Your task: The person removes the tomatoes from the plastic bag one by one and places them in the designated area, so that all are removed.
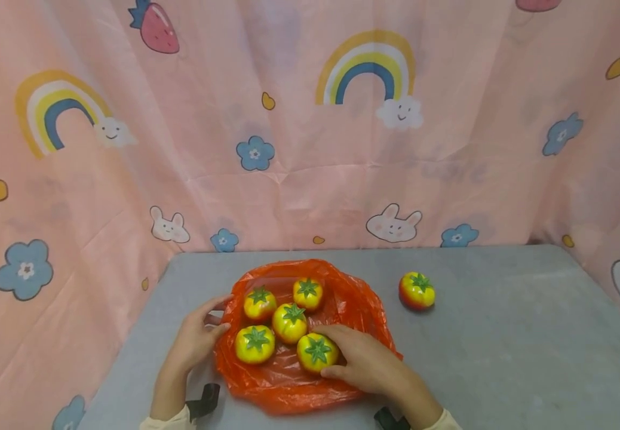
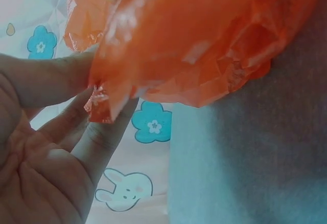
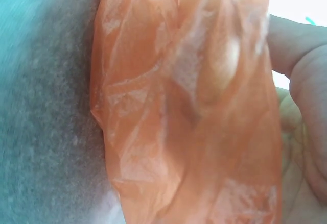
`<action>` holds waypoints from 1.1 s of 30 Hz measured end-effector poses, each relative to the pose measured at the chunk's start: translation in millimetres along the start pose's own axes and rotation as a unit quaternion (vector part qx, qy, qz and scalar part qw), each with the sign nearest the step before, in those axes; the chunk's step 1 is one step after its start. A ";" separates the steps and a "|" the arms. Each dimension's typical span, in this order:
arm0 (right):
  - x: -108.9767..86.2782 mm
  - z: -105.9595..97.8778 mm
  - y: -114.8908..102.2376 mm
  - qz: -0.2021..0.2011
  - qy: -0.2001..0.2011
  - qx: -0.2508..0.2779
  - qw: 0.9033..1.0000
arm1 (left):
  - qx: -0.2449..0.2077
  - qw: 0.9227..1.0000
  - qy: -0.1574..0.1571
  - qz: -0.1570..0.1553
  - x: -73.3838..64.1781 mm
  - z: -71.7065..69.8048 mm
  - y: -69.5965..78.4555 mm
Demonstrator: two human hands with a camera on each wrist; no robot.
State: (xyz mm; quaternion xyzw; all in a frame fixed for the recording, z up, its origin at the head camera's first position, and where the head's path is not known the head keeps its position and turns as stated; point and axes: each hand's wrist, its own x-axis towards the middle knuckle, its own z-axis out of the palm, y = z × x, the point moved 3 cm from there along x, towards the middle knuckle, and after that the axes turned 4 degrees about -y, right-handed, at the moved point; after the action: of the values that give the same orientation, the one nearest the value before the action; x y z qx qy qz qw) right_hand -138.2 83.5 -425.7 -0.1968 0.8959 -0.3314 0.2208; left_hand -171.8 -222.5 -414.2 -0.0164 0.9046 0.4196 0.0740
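Observation:
A red plastic bag [image 1: 342, 286] lies spread wide at the table's front, its crumpled rim turned outward. Several yellow-and-red tomatoes [image 1: 255, 344], each with a green star-shaped top, sit inside it. At the bag's left rim, my left hand [image 1: 194, 337] pinches the plastic between thumb and fingers; the left wrist view shows this hand [image 2: 56, 147] at a fold of the bag [image 2: 168, 45]. My right hand [image 1: 369, 361] reaches over the right rim and grips the front-right tomato [image 1: 316, 353]. In the right wrist view, the bag [image 3: 189, 132] hides most of its fingers.
Another tomato [image 1: 417, 291] stands on the grey table [image 1: 503, 346], to the right of the bag and apart from it. Behind the table hangs a pink curtain [image 1: 310, 197] printed with rainbows, flowers and rabbits. Dark wrist mounts [image 1: 205, 401] sit by both wrists.

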 end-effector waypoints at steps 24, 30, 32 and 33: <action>-30.7 -25.6 2.2 0.028 0.023 -0.005 0.999 | -0.009 1.000 0.006 -0.005 -2.3 -10.6 -0.6; -40.9 -30.2 5.3 0.035 0.011 -0.017 0.999 | -0.009 1.000 0.009 0.003 -0.7 -9.9 -2.2; -42.9 -30.1 7.0 0.038 0.003 -0.012 0.999 | -0.011 1.000 0.007 0.003 -0.6 -8.9 -3.1; -43.5 -29.7 7.9 0.037 0.001 -0.011 0.999 | -0.011 1.000 0.006 0.002 -0.6 -8.4 -3.5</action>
State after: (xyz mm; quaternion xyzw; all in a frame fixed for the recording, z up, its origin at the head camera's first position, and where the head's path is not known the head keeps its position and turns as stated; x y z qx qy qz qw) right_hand -119.5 125.8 -399.2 -0.1655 0.9064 -0.3134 0.2299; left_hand -171.9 -231.2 -411.5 -0.0176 0.9002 0.4299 0.0673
